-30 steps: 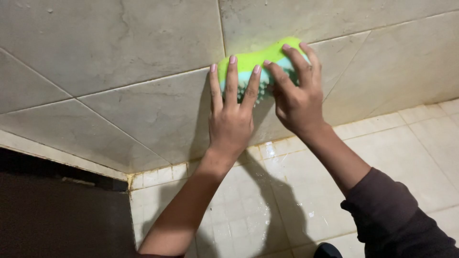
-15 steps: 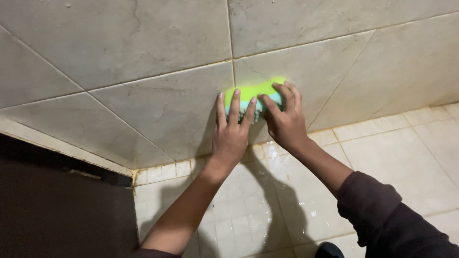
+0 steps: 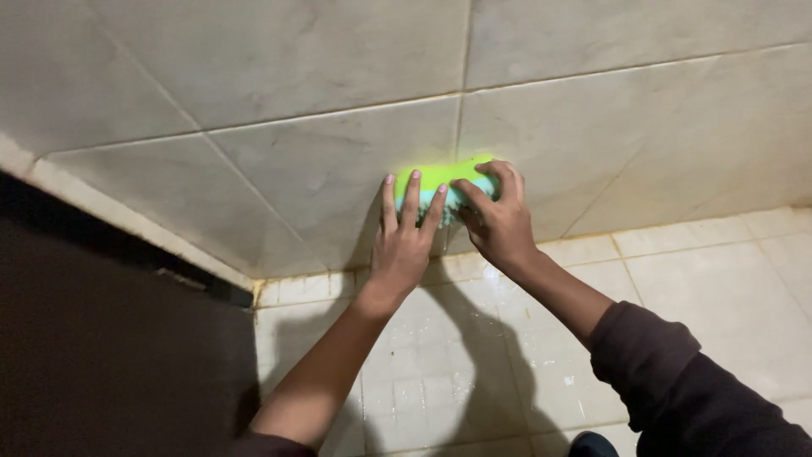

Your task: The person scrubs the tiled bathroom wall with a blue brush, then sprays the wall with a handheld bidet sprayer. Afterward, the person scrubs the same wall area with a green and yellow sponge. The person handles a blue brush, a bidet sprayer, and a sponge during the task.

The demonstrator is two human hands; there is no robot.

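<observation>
Head cam: we see both hands on a green scrub brush [image 3: 441,182] pressed flat to the tiled wall [image 3: 279,76], centre of frame, just above where wall meets tiled floor [image 3: 719,288]. Left hand [image 3: 404,241] lies w/ fingers spread over the brush's left half, palm on the tile below it; more a flat press than a wrap. Right hand [image 3: 499,220] has its grip curled over the brush's right end, fingers hooked on the top edge, thumb side hidden. So: right clenched on brush, left pressing on it, neither released.

Vs 1.0 s ago: brush sat upper right of centre, higher up the wall; at 0.5 s ago it was lower; now lower again and nearer the floor line. Hands moved w/ it, same hold throughout, no regrip. We judge that as one downward scrub stroke over the same tile, pressure kept on, stroke nearly at bottom of the wall. Camera framing also shifted a bit, so part of the move may be head motion.

Dark sleeve [image 3: 685,381] at lower right; left forearm bare. Dark doorway or panel [image 3: 101,338] fills lower left. Floor tiles look wet/glossy near the wrists.
</observation>
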